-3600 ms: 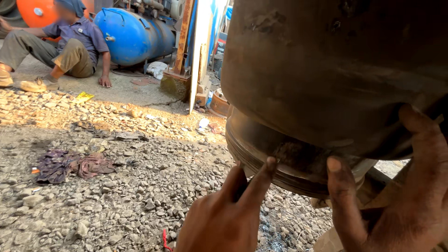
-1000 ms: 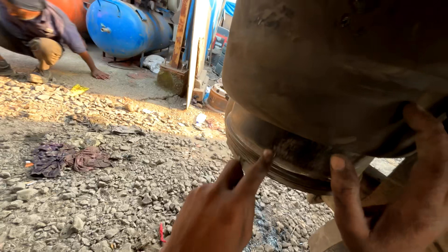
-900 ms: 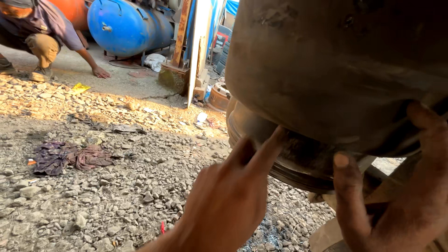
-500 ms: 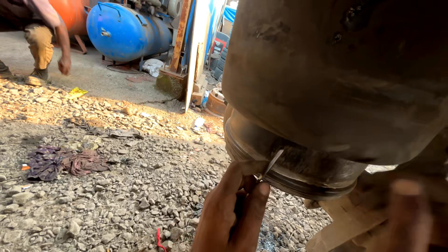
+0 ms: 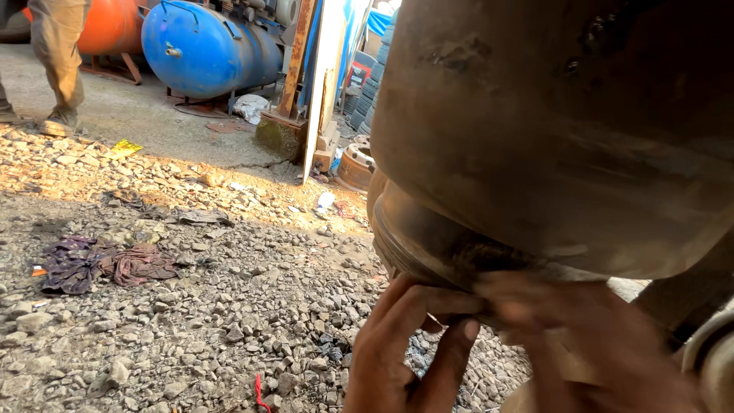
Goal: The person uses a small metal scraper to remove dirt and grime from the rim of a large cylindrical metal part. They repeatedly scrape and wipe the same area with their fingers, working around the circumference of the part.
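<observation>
1. The work in hand looks like fingering the lower lip of a big rusty metal drum [image 5: 558, 130], where a ridged round rim [image 5: 417, 245] juts out beneath it; I judge this a feeling or freeing step at that rim, not a lift

2. The left hand [image 5: 409, 352] reaches up from below with its fingers [image 5: 428, 302] pressed together against the underside of the rim; they seem pinched on something small there, but what it is (if anything) cannot be told

3. The right hand [image 5: 589, 336] is blurred with motion just beside the left, also at the rim's underside; whether its grip is closed or loose cannot be told

4. The next move likely calls for a steady pinch and a clear sight of the dirty seam between drum and rim, since the grime there hides the detail

5. Around: loose gravel ground [image 5: 229, 329] lies below, with a dark rag [image 5: 99, 264] well off to the left, a red scrap [image 5: 258, 391] near the left wrist, a blue tank [image 5: 206, 50] and an orange tank [image 5: 111, 27] at the back, and another person's legs [image 5: 57, 57] standing near them

6. In the way: the drum's own bulk overhangs the rim and shades it, and both hands crowd the same small spot
</observation>
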